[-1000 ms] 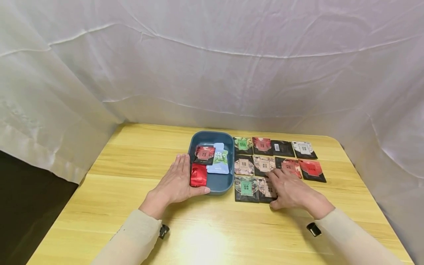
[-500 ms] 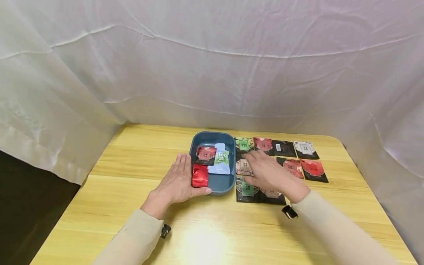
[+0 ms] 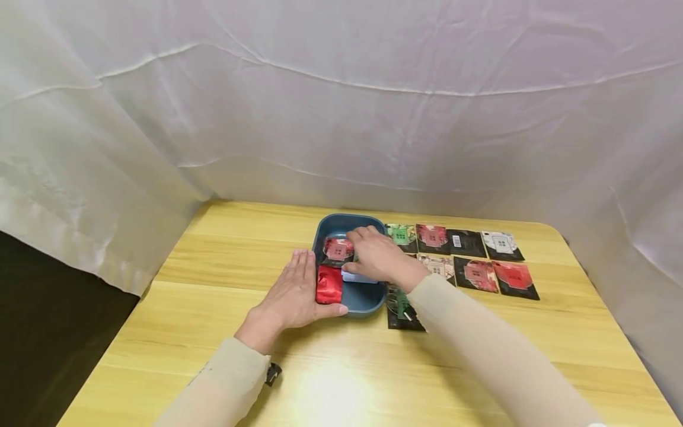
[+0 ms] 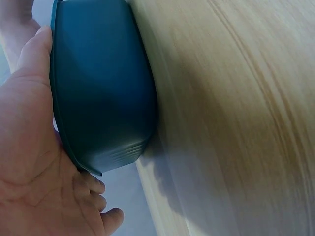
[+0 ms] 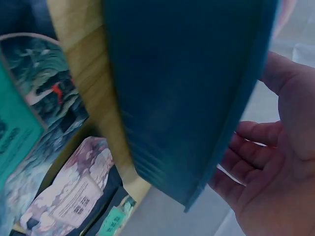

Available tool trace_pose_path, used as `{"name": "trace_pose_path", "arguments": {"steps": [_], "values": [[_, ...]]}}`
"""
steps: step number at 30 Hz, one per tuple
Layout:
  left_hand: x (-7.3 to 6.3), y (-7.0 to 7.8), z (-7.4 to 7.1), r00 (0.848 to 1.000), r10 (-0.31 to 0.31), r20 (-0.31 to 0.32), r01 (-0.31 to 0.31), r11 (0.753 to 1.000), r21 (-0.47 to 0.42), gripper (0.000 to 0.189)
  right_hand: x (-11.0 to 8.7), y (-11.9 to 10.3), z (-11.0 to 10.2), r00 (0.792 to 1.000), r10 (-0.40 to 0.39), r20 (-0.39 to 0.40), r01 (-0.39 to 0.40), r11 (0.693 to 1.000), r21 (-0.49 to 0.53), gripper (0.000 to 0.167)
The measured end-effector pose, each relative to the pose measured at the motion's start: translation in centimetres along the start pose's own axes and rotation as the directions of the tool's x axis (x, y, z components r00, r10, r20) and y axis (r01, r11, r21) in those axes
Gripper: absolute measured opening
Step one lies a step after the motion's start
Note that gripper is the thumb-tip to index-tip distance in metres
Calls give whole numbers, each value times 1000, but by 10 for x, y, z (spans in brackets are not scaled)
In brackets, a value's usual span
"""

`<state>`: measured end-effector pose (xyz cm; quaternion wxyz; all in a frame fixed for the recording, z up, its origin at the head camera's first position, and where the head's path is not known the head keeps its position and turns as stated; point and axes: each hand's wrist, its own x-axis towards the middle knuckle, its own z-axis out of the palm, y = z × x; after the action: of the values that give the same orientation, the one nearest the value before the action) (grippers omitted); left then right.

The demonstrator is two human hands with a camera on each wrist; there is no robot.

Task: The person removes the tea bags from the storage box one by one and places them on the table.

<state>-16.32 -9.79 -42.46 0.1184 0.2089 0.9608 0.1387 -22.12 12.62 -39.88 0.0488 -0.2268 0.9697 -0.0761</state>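
My left hand (image 3: 290,296) rests against the left side of a blue plastic bin (image 3: 365,306), its thumb over the near rim. In the bin lie a black and red tea sachet (image 3: 337,250), a shiny red packet (image 3: 329,285) and a light blue tea packet (image 3: 360,277). My right hand (image 3: 380,256) reaches over the bin's right rim, above the light blue packet and covering most of it. Its thumb stands apart from the other fingers. In the right wrist view the bin's wall hides the fingertips (image 5: 251,147) partly, with loosely bent fingers showing.
Right of the bin, tea sachets lie in rows: a white one (image 3: 502,245), a red one (image 3: 516,279), a green one (image 3: 400,305) and several others. The right sleeve (image 3: 480,338) hides part of the near row. A white curtain (image 3: 373,118) hangs behind the wooden table (image 3: 213,284).
My right hand has moved left, from the near row of sachets across the middle row and into the bin. The left hand stays at the bin. The view has shifted slightly.
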Motion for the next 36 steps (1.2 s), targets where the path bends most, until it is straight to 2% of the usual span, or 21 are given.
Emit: {"name": "trace_pose_path", "arguments": {"steps": [11,22,27,32,36], "values": [[2,1,2,1000,3,4,-3,1000,4,138,33,-2,14,988,45,149,-48,999,16,97],[2,4,3,1000,-1,5,1,1000,-7,138,46,6,20,963,91,254,-113,991,72,98],[2,3,3,1000,-3,3,3,1000,-13,139,49,8,19,963,76,260,-98,993,72,95],[2,2,3,1000,-6,1,6,1000,-15,140,51,7,18,970,74,232,-91,994,67,99],[1,1,2,1000,-10,5,10,1000,-15,139,45,4,16,979,25,203,-39,997,65,98]]}}
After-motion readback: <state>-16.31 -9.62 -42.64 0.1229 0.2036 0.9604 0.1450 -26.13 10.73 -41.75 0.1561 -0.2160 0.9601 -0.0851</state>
